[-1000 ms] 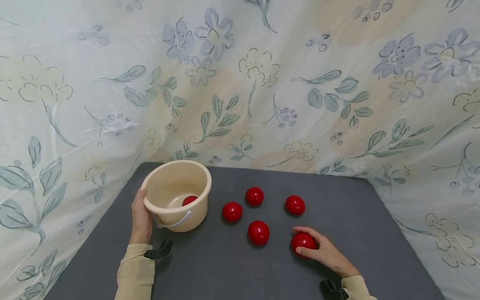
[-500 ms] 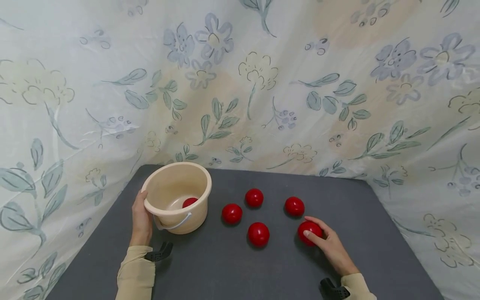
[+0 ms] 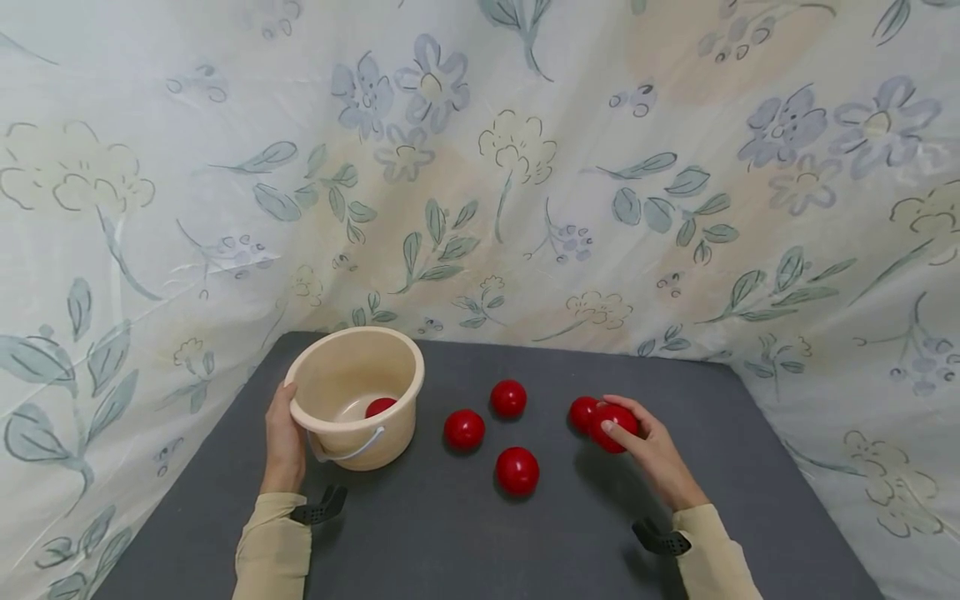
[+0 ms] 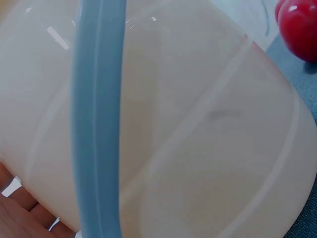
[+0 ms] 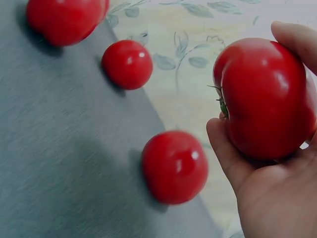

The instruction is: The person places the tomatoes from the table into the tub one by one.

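My left hand (image 3: 285, 442) holds the left side of a cream bucket (image 3: 399, 429), which stands on the table. The bucket's pale blue handle (image 4: 99, 119) hangs down across its outer wall. Inside lies one red tomato (image 3: 380, 407), partly hidden by the rim. My right hand (image 3: 666, 467) grips another tomato (image 5: 265, 96) between thumb and fingers, raised off the table, its green stem showing in the right wrist view. In the head view it partly covers a tomato (image 3: 581, 414) lying behind it; the right wrist view shows them apart.
Three more tomatoes lie between bucket and right hand: one at the back (image 3: 508, 398), one near the bucket (image 3: 463, 430), one nearer the front (image 3: 517, 472). They sit on a dark grey table (image 3: 450, 533). A floral cloth (image 3: 517, 208) hangs behind it.
My right hand has picked the tomato up off the table and carried it up and away from me. The left hand and bucket have stayed in place.
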The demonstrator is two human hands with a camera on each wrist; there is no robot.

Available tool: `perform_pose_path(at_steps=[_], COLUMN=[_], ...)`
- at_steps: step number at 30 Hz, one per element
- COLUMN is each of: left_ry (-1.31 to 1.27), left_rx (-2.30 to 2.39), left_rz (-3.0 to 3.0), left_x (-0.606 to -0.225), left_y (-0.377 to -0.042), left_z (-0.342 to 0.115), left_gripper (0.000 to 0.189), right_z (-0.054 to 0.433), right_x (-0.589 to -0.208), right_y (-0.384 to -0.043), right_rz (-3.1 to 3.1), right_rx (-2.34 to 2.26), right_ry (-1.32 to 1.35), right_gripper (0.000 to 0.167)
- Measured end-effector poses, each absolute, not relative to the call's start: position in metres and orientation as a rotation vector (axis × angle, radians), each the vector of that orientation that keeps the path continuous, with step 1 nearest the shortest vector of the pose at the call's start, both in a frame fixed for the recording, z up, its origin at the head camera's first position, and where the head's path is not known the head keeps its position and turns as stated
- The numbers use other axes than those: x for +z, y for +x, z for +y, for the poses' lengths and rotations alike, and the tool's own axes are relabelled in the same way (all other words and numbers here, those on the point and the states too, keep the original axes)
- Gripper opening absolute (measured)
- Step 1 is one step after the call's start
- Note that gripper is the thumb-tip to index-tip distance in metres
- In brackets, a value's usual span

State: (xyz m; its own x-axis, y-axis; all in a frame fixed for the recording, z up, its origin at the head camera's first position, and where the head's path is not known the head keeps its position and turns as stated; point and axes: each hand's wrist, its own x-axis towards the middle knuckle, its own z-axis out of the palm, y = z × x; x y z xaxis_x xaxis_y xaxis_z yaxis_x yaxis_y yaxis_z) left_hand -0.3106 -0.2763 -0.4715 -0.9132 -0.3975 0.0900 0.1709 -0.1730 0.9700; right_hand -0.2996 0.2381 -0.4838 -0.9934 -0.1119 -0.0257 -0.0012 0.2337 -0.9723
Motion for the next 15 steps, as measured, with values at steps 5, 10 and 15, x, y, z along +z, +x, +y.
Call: perform_pose_path(at_steps=[5,10,15], left_ry=[0.239,0.219,0.233], left_rx=[-2.144,-2.141,-2.128], left_rz=[-1.726,-1.734,-1.734], left_x=[-0.472,-0.473,-0.474], left_y=[-0.311,-0.311,-0.311], left_z=[-0.276,-0.276,-0.277], left_gripper=[0.053,0.054,0.053], right_z=[0.234,0.232,0.228], right_x=[-0.471,-0.459,-0.445], right_y=[-0.311,-0.322,-0.334], right_rz=[2.412,2.393,2.366], right_rx=[-1.887,-1.931,-1.977], right_ry=[-0.16,-0.19,-0.212], right_gripper=[0.053,0.053,0.055])
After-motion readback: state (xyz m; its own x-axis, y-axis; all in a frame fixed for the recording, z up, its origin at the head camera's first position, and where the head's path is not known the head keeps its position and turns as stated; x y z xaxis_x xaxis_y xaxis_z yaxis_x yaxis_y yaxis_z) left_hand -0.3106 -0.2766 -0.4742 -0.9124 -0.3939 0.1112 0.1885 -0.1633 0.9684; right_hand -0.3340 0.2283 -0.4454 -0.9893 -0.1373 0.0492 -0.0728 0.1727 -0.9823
